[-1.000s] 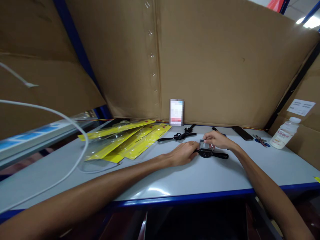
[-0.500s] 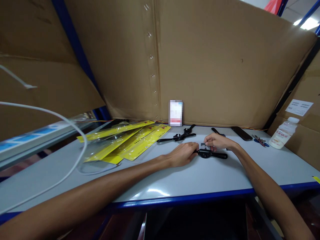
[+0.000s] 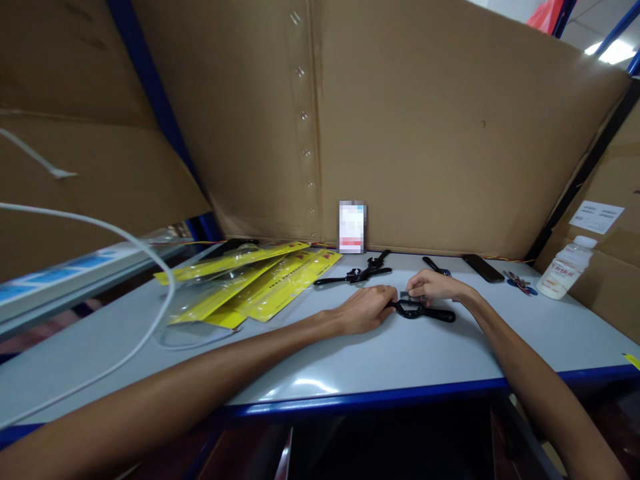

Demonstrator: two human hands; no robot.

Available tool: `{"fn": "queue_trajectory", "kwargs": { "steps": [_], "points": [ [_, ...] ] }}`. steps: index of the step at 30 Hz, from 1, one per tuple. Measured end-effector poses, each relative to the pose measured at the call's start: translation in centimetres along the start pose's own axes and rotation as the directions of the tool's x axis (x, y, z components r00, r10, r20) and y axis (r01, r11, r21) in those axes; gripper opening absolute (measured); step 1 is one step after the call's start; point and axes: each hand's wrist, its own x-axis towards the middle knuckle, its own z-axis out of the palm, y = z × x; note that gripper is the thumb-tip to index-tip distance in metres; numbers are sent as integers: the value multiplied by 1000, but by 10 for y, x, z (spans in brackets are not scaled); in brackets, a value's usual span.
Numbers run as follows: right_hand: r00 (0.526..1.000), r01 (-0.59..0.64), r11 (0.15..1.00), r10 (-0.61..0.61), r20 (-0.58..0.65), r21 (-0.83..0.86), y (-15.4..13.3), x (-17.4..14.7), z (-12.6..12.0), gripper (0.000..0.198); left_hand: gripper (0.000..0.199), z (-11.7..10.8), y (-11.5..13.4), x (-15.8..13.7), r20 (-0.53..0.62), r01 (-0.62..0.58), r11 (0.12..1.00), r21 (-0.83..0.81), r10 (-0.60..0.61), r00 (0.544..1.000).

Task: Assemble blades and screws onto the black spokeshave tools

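A black spokeshave lies low over the table in front of me, its two handles pointing left and right. My left hand is closed round its left handle, which the fingers mostly cover. Just above the spokeshave's middle, my right hand pinches a small flat grey metal blade between thumb and fingers. Light table shows through the opening in the spokeshave's body. Behind my left hand, two more black spokeshaves lie crossed. Another black tool is partly hidden behind my right hand.
Yellow cards with clear plastic packaging are piled at left. A lit phone leans on the cardboard wall. To the right are a dark phone, keys and a bottle. A white cable arcs at left.
The middle of the spokeshave looked dark and filled before; now table shows through it. My right hand has shifted slightly with the blade. My left hand stays in place.
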Motion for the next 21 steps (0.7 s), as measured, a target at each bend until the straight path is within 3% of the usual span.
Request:
{"fn": "queue_trajectory", "kwargs": {
  "steps": [4,14,21],
  "points": [
    [999,51,993,-51,-2,-110,3,2,-1,17,10,1,-2,0,-12,-6,1000,-13,5,1000],
    [996,86,994,-84,30,-67,2,5,2,15,10,4,-5,2,-18,-11,1000,-15,11,1000],
    [993,51,992,-63,-102,-115,1,4,-3,21,11,3,-4,1,-13,-27,1000,-6,27,1000]
  ]
}}
